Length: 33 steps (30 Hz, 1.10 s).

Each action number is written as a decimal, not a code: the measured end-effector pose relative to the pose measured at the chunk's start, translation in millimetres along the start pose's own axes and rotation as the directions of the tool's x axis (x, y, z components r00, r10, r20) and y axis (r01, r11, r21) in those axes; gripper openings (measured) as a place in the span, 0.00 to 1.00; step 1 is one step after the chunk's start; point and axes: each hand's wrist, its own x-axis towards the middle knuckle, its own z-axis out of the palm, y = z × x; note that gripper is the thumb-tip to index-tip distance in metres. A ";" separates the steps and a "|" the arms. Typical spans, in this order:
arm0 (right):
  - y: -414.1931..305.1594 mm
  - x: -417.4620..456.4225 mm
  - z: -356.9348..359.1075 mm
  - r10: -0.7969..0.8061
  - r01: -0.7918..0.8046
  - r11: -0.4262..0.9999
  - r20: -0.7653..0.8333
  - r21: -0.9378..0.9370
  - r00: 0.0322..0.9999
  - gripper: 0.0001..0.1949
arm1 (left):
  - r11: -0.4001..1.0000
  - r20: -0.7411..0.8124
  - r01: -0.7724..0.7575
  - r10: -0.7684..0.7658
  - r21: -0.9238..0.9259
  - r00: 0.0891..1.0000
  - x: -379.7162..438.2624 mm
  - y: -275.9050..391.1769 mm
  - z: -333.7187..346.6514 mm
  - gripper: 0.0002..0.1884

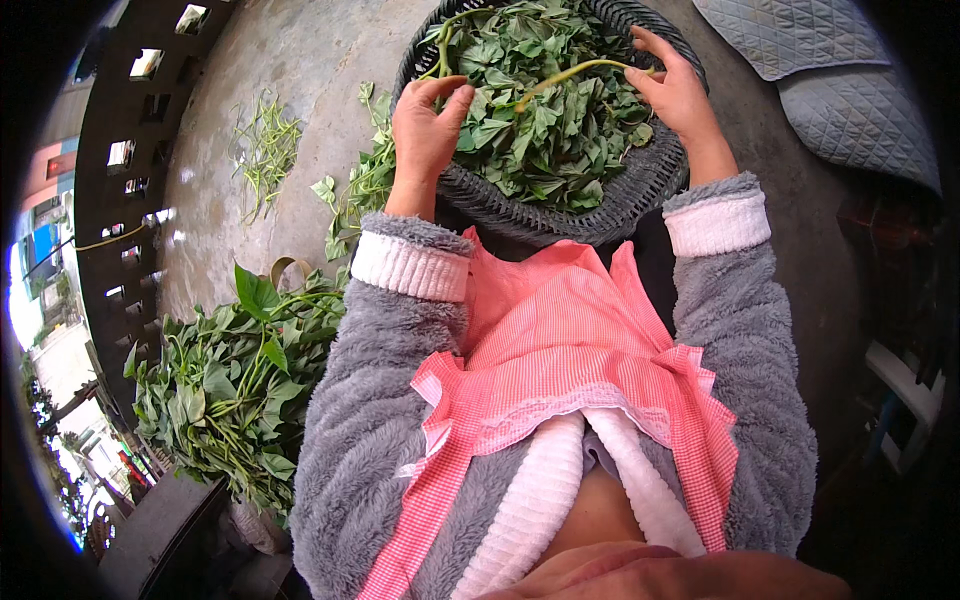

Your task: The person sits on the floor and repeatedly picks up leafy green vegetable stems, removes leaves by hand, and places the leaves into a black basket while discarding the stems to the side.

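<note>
A black woven plastic basket [555, 221] heaped with loose green leaves [540, 142] stands in front of me. My left hand [431, 124] is over the basket's left rim, thumb and forefinger close together by a green vine stem [444, 49]; whether they pinch it is hard to tell. Over the right side of the basket, my right hand [671, 86] pinches one end of a thin yellowish stem [574, 71] between thumb and forefinger, its other fingers spread. The stem arches leftward above the leaves, its free end blurred.
Leafy vines [364, 180] lie against the basket's left side. A scatter of bare green stems [266, 150] is on the concrete floor. At lower left rises a large pile of leafy vines [232, 390]. Grey quilted covers [855, 112] are at upper right, a pierced wall [112, 187] at left.
</note>
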 end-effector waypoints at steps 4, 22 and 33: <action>16.1 1.5 -3.5 -0.025 0.018 0.983 -0.035 -0.184 0.999 0.24 | 0.998 0.023 -0.034 0.033 0.049 0.999 -2.9 4.0 -3.0 0.09; -46.4 -11.1 67.3 -0.053 -0.217 0.675 0.340 0.705 0.939 0.13 | 0.763 0.325 0.134 0.105 -0.633 0.940 -12.9 36.1 -16.8 0.17; -11.1 -3.1 3.2 -0.047 0.121 0.975 0.357 -0.188 0.933 0.12 | 0.922 0.023 -0.056 0.071 -0.382 0.997 3.3 3.3 -35.0 0.13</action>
